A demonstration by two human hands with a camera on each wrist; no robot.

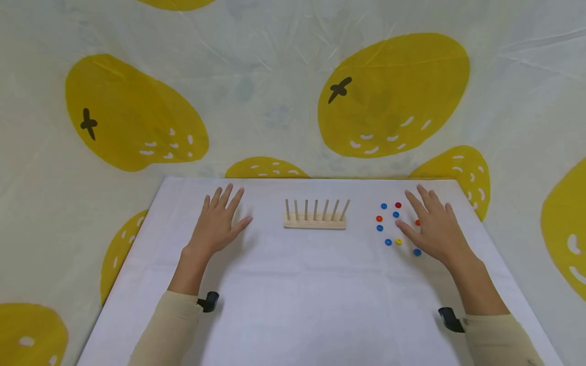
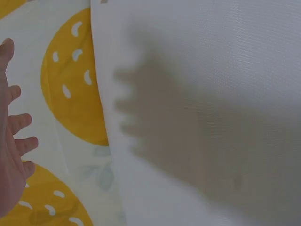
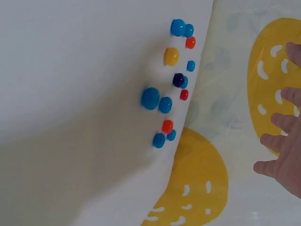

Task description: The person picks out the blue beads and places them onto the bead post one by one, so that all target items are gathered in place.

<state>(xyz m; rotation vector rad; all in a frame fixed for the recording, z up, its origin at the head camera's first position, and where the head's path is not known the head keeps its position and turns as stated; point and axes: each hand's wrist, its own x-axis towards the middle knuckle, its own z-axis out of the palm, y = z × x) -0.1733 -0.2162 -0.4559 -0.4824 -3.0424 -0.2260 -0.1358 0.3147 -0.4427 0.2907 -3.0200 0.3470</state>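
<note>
A light wooden rack (image 1: 314, 224) with a row of several upright pegs stands toward the back of the white table. To its left, my left hand (image 1: 216, 222) hovers palm down with fingers spread, holding nothing. On the right, my right hand (image 1: 434, 229) is spread the same way over a scatter of small rings. Among them are a yellow ring (image 1: 399, 242), a red ring (image 1: 398, 205), an orange ring (image 1: 379, 218) and several blue ones (image 1: 388, 242). My palm hides part of the scatter in the head view; the right wrist view also shows a dark purple ring (image 3: 178, 80).
A white cloth covers the table (image 1: 302, 305), whose back edge meets a hanging sheet (image 1: 265, 101) printed with large yellow fruit. Small black wrist cameras stick out from the left cuff (image 1: 209, 302) and the right cuff (image 1: 450, 320).
</note>
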